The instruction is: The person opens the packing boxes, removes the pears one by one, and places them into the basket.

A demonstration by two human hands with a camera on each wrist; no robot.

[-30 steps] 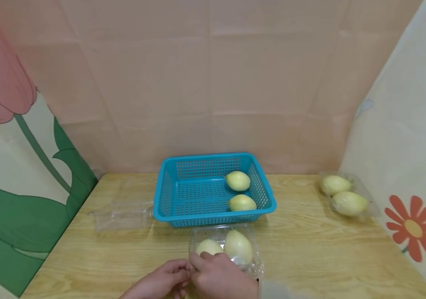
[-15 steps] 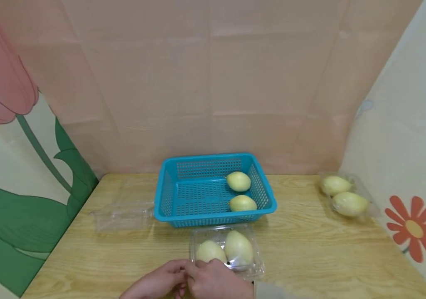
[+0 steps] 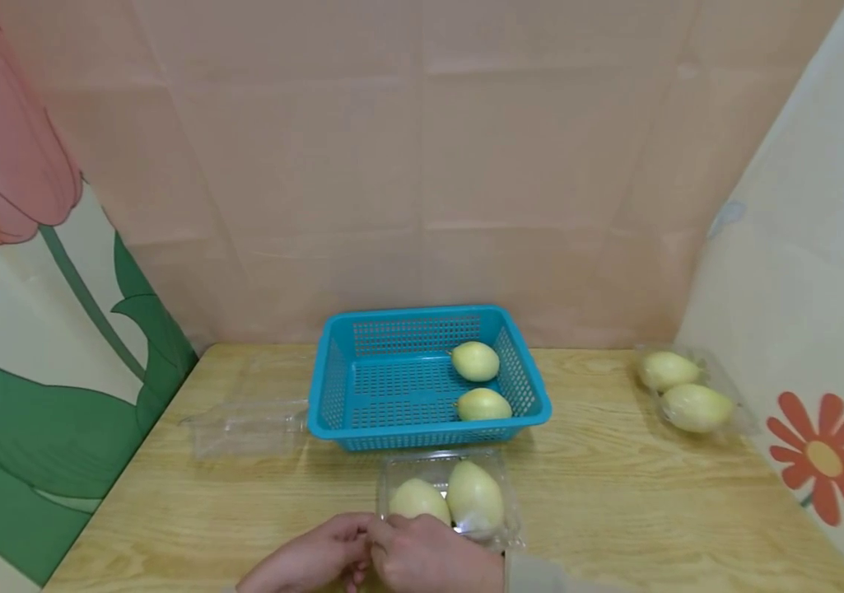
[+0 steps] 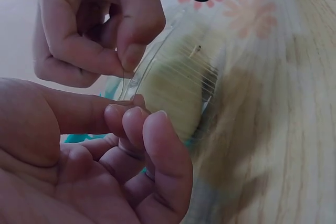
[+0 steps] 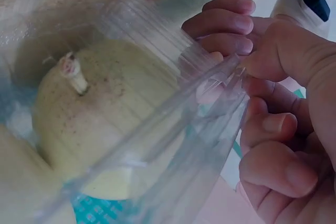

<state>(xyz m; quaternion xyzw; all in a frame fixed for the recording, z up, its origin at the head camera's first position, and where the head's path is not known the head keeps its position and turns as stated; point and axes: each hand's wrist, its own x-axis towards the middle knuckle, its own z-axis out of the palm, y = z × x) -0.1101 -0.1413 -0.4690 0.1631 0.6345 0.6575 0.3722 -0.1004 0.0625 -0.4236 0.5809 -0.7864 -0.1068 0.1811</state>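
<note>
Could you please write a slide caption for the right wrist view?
Right hand pinching the edge of a clear container of pale fruits, left hand beside it.

The fruits point(image 3: 476, 498) are pale yellow, the basket point(image 3: 429, 431) turquoise.

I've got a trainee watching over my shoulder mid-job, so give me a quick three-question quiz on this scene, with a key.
1. How many fruits lie in the blue basket?
2. True or false: the right hand pinches the plastic of the nearest container.
3. What lies on the table to the left of the basket, as the person sees it?
A. a loose fruit
B. a clear plastic box
C. a second blue basket

Key: 1. two; 2. true; 3. B
</note>
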